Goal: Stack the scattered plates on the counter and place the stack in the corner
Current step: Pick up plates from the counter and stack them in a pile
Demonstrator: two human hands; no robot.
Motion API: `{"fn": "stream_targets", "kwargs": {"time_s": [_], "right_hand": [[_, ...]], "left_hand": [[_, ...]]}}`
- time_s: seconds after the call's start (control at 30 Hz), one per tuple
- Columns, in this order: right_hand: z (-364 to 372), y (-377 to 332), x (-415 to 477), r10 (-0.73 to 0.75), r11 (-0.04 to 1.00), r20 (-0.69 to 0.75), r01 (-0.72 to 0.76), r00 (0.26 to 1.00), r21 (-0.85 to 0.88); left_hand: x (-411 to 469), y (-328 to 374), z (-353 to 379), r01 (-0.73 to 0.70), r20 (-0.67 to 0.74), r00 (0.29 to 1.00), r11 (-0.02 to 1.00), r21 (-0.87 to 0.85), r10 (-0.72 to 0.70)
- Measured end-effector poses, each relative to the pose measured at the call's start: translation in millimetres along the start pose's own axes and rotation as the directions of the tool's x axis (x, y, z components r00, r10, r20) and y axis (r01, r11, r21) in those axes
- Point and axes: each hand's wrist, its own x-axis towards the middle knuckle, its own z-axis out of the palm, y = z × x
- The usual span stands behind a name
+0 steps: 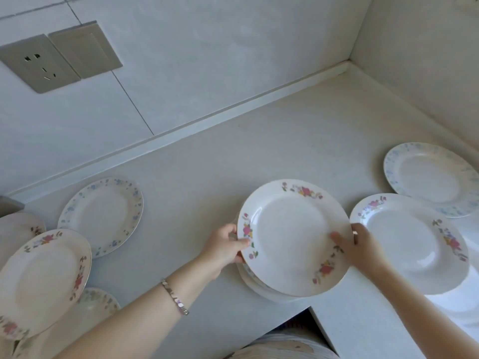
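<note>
A white plate with pink flowers tops a small stack near the counter's front edge. My left hand grips the plate's left rim, thumb on top. My right hand grips its right rim, with the fingers curled over the edge. Loose plates lie around: a pink-flowered one just right of the stack, a blue-flowered one behind that, a blue-flowered one at the left, and a pink-flowered one at the far left, resting on others.
The counter runs into a corner at the upper right, where two walls meet. A wall socket and a switch sit on the back wall. Part of another plate shows at the left edge.
</note>
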Motion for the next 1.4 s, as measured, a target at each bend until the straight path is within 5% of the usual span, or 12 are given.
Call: {"fn": "stream_targets", "kwargs": {"time_s": [0.13, 0.4, 0.57, 0.83, 1.0, 1.07, 1.17, 1.27, 1.4], "right_hand": [[12.6, 23.7, -10.5, 0.031, 0.996, 0.023, -0.029, 0.999, -0.079], [25.7, 19.2, -11.3, -0.028, 0.945, -0.034, 0.015, 0.999, -0.327], [25.7, 13.9, -8.3, -0.077, 0.885, -0.026, 0.057, 0.997, -0.462], [23.0, 6.4, -2.3, -0.116, 0.778, -0.039, 0.066, 0.992, -0.625], [23.6, -11.1, -7.6, -0.049, 0.649, -0.028, 0.011, 0.998, -0.761], [26.9, -31.0, -12.6, -0.129, 0.627, 0.0, 0.081, 0.992, -0.775], [46.7, -71.3, -24.2, -0.268, 0.713, 0.168, 0.313, 0.949, -0.627], [84.4, -121.9, -45.9, -0.234, 0.806, 0.401, 0.408, 0.886, -0.43], [183.0, -195.9, -89.5, -0.291, 0.782, 0.607, 0.549, 0.74, -0.295]], "left_hand": [[7.2, -19.4, 2.6, 0.039, 0.055, 0.997, 0.961, 0.274, -0.056], [13.1, -12.4, 8.2, 0.098, 0.014, 0.989, 0.724, 0.682, -0.147], [19.3, -8.7, 16.1, 0.053, -0.058, 0.998, 0.579, 0.814, -0.01], [12.8, -21.9, 22.1, -0.016, -0.118, 0.973, 0.575, 0.818, 0.196], [5.8, -38.1, 10.4, -0.066, -0.117, 0.971, 0.7, 0.711, 0.21], [7.6, -39.9, -3.7, -0.035, -0.16, 0.967, 0.729, 0.683, 0.197], [6.8, -50.6, -42.7, 0.028, -0.258, 0.955, 0.822, 0.569, 0.146], [-5.5, -73.1, -103.2, 0.14, -0.391, 0.916, 0.834, 0.534, 0.097], [-40.1, -105.4, -203.8, 0.248, -0.585, 0.808, 0.861, 0.443, 0.068]]}}
